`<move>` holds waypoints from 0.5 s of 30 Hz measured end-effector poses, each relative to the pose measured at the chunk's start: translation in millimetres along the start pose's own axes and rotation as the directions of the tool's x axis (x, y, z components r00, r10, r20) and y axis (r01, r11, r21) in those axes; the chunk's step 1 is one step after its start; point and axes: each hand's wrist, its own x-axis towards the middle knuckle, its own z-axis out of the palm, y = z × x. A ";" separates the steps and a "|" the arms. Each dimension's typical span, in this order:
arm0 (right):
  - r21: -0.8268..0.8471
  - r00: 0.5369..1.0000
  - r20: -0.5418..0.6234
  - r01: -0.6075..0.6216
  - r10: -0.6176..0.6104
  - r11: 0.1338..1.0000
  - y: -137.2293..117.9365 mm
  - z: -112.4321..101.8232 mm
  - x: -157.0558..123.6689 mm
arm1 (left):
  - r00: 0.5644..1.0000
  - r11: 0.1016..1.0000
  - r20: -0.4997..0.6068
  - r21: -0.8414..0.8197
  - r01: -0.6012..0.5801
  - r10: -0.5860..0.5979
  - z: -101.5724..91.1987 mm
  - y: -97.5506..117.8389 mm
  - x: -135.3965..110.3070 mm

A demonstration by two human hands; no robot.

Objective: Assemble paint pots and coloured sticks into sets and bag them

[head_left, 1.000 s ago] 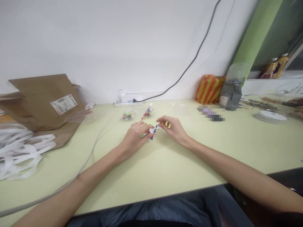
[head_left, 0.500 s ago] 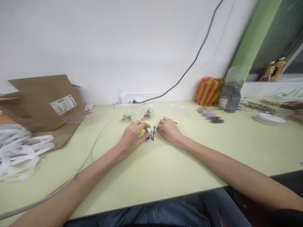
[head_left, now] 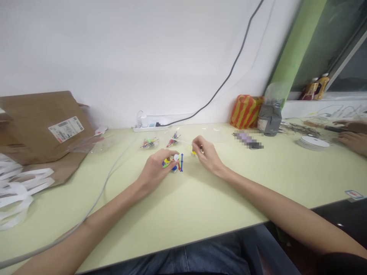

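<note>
A small multicoloured plastic model (head_left: pixel 173 162), built of yellow, green, red and blue parts with a thin blue rod (head_left: pixel 181 163) standing up at its edge, sits near the middle of the pale yellow-green table (head_left: pixel 200 206). The person's left hand (head_left: pixel 156 172) comes in from 7 o'clock, its fingers curled over the model in a firm grasp. The right hand (head_left: pixel 208 154), at 3 o'clock and just apart from the model, pinches a tiny item (head_left: pixel 201 149) between thumb and forefinger; it is too small to identify. A small yellow plastic piece (head_left: pixel 194 152) lies just beside those fingertips. At 12 o'clock sit two similar small colourful plastic assemblies (head_left: pixel 149 143) (head_left: pixel 173 139), and beyond them a white power strip (head_left: pixel 149 129) lies against the wall, with a black cable (head_left: pixel 226 78) rising from it. Further out at 9 o'clock are a brown cardboard mailer (head_left: pixel 37 133) and loose white paper strips (head_left: pixel 17 191). At 2 o'clock stand an orange-and-yellow striped bag (head_left: pixel 245 112) and a grey pouch (head_left: pixel 269 119). At 3 o'clock, a white tape roll (head_left: pixel 311 143) lies near a co-worker's hands (head_left: pixel 354 141).
</note>
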 end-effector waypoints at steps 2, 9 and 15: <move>0.282 0.997 0.056 -0.075 0.061 0.957 -8.3 0.5 -2.3 | 0.999 0.998 -0.007 -0.053 0.043 -0.043 -0.6 3.4 0.2; 0.573 0.927 0.361 -0.310 0.106 0.758 -20.8 7.4 -9.7 | 0.979 0.933 0.024 -0.300 0.200 -0.203 -0.5 5.7 -2.0; 0.545 0.906 0.409 -0.340 0.111 0.767 -19.2 7.5 -11.9 | 0.967 0.841 0.081 -0.479 0.251 -0.243 3.0 2.6 -3.4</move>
